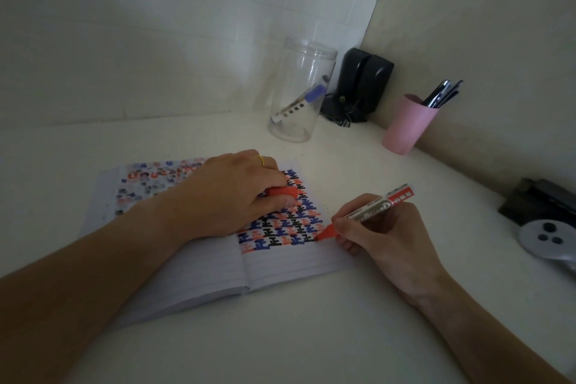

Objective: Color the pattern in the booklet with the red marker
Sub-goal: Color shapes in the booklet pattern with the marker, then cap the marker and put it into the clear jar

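Note:
An open lined booklet lies on the white table, its right page covered in a pattern of red, blue and black characters. My right hand grips the uncapped red marker, whose tip touches the right end of the pattern's bottom rows. My left hand rests on the booklet and presses it flat, with the marker's red cap held between thumb and fingers. It hides the middle of the pattern.
A clear plastic jar with a blue marker inside stands behind the booklet. A black device sits in the corner, a pink cup of pens to its right. A black and grey object lies at the right edge.

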`<state>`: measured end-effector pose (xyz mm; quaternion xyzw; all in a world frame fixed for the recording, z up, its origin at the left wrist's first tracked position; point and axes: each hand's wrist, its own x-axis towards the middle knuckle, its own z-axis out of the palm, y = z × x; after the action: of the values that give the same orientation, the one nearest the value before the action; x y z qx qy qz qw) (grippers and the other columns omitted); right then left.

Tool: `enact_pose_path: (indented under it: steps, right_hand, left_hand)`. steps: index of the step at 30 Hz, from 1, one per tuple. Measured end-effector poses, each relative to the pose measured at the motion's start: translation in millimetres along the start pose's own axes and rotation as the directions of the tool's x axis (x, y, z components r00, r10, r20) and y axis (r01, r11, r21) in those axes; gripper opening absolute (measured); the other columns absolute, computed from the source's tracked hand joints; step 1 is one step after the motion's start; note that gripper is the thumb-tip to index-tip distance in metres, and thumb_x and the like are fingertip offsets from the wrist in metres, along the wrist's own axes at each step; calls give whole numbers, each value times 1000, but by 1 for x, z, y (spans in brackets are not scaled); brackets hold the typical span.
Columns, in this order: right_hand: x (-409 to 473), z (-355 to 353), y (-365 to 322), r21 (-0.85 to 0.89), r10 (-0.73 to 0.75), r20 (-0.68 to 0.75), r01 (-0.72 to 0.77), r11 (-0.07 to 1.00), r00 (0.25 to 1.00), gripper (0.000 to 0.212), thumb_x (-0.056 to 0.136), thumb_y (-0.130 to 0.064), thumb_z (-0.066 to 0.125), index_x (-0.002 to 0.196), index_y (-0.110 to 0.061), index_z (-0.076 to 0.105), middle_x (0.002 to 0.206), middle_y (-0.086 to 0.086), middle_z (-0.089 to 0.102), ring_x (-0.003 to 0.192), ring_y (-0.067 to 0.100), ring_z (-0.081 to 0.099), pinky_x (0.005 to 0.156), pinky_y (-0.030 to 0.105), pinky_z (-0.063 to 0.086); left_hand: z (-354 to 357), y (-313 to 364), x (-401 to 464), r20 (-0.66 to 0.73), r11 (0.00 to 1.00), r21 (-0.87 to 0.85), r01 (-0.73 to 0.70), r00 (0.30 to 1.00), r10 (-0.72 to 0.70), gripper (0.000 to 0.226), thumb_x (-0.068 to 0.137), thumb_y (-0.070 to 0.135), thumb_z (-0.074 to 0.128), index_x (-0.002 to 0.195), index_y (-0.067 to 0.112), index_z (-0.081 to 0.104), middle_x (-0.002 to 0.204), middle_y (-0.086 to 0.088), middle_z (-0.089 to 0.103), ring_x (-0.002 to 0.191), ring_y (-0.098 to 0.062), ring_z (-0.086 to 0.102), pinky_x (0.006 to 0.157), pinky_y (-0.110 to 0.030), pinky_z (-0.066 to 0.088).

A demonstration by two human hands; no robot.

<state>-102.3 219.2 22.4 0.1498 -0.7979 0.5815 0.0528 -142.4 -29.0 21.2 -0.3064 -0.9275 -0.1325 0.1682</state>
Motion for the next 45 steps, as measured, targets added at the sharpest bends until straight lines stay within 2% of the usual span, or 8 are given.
enact_pose_path:
  steps: [12,19,23,28,30,37,41,45]
  right_hand:
    - [6,2,6,-77,40,-131,-50,996,991,14,77,7,68,67,-1,70,51,0,63,49,13,55,47,21,44]
    - [50,-4,-11,354,385,-127,-321,879,914,17,81,-9,60,65,-9,67,53,4,55,47,15,45,42,26,36]
    - [85,11,-8,467,435,-174,-315,826,884,12,83,-9,62,71,-9,64,56,2,55,47,13,46,43,23,39]
    - [90,12,15,474,298,-214,-168,864,930,4,85,-9,75,85,-6,75,64,3,60,59,14,51,56,27,43]
    - [88,10,21,457,254,-212,-134,879,944,11,85,-10,77,95,-5,77,69,4,67,66,15,56,62,28,48]
    - [89,11,17,557,184,-147,-72,827,972,18,92,-12,66,104,-6,76,89,17,80,76,23,75,66,27,59]
    - [85,11,15,517,116,-96,-50,855,989,12,89,-9,69,98,-4,74,87,18,79,75,24,75,66,26,60]
    - [83,12,15,497,72,-53,-36,867,996,10,90,-2,67,89,-2,77,74,15,74,65,21,68,62,25,57]
  left_hand:
    - [0,1,-1,4,1000,-4,13,1000,-13,60,91,70,24,103,29,67,103,12,65,88,-7,55,77,-36,52]
    - [-2,1,-2,9,999,-17,33,999,-33,58,94,69,26,103,28,66,101,11,65,87,-8,55,79,-37,52]
    - [-3,5,-4,-8,998,-28,64,998,-64,54,97,63,25,96,24,62,90,8,61,80,-9,52,74,-34,48]
    - [1,8,-2,-47,995,2,105,993,-104,47,102,53,22,88,23,55,83,5,57,77,-12,52,76,-35,46]
    - [-1,9,-1,-41,993,-16,114,993,-115,45,102,50,21,88,22,54,84,4,57,79,-13,52,79,-37,46]
    - [-6,7,-4,-102,987,-15,162,981,-163,31,102,39,20,96,26,48,89,6,54,81,-16,49,79,-37,44]
    - [0,1,-4,-130,972,-18,234,963,-234,23,101,45,40,107,28,53,100,9,60,87,-10,52,80,-30,43]
    - [-1,2,-4,-111,971,-28,237,965,-239,25,100,47,42,111,27,55,102,9,61,89,-9,53,83,-30,45]
